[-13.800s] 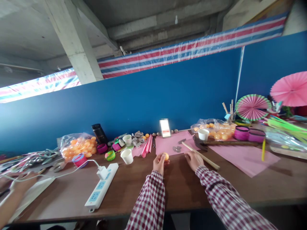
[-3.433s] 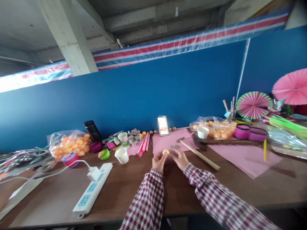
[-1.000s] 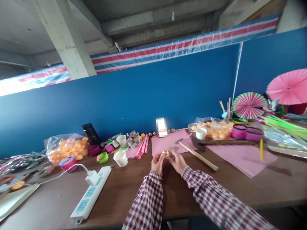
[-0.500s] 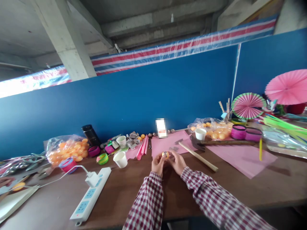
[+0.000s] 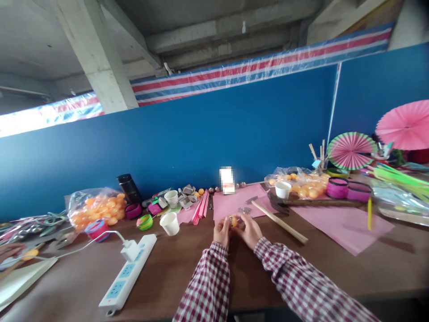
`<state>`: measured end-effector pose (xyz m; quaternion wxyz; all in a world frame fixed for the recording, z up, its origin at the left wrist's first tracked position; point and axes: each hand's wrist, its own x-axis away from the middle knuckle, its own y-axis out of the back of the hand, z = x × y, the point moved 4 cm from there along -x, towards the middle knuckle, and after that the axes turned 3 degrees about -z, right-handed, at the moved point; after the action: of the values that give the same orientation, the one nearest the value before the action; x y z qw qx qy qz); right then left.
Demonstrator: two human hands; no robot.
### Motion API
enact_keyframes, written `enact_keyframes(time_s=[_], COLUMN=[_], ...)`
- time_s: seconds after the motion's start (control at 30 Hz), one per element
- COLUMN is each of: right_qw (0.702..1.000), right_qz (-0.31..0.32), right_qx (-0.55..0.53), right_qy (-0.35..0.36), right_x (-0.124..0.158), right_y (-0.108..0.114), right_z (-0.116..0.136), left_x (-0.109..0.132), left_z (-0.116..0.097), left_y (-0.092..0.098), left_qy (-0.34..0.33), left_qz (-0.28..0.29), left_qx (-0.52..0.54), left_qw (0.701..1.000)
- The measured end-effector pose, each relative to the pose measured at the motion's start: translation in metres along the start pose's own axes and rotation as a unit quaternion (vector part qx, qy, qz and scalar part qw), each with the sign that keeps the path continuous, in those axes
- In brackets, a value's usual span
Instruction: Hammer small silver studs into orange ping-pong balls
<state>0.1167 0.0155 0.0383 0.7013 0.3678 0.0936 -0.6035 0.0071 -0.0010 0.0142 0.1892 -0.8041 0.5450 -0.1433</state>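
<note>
My left hand [image 5: 221,232] and my right hand [image 5: 250,230] meet above the brown table, both closed around a small orange ball [image 5: 233,221]. Silvery marks or bits show on the ball's visible side, too small to make out. The fingertips hide most of it. Just beyond my hands lies a pink paper sheet [image 5: 223,205] with a small heap of metal bits [image 5: 244,209] on it. Right of my right hand, a hammer [image 5: 284,224] rests with its pale wooden handle pointing toward me.
A white power strip [image 5: 129,273] with a plug and cable lies to the left, near a white paper cup [image 5: 170,224]. Bags of orange balls [image 5: 100,210] stand on both sides. Another person's hand [image 5: 10,251] shows at the far left. A blue partition [image 5: 201,134] closes off the back.
The ball has turned a little between my fingers, its silvery part now facing more to the left. My hands stay in nearly the same place; the whole view has shifted slightly.
</note>
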Motion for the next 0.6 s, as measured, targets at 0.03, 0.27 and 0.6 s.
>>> enact_keyframes(time_s=[0.03, 0.27, 0.6], right_qw=[1.000, 1.000, 0.999], right_qz=[0.003, 0.013, -0.005], right_qx=[-0.001, -0.001, 0.017], right_qy=[0.001, 0.001, 0.033], right_x=[0.0000, 0.0004, 0.0010], right_y=[-0.0007, -0.0022, -0.0004], right_z=[-0.0007, -0.0033, 0.0023], left_x=[-0.0001, -0.0002, 0.0050], left_z=[0.0002, 0.0022, -0.0036], left_y=[0.0001, 0.0019, -0.0021], left_qy=[-0.002, -0.016, -0.026], left_qz=[0.005, 0.030, 0.030], left_qx=[0.004, 0.009, 0.008], left_qw=[1.000, 0.999, 0.999])
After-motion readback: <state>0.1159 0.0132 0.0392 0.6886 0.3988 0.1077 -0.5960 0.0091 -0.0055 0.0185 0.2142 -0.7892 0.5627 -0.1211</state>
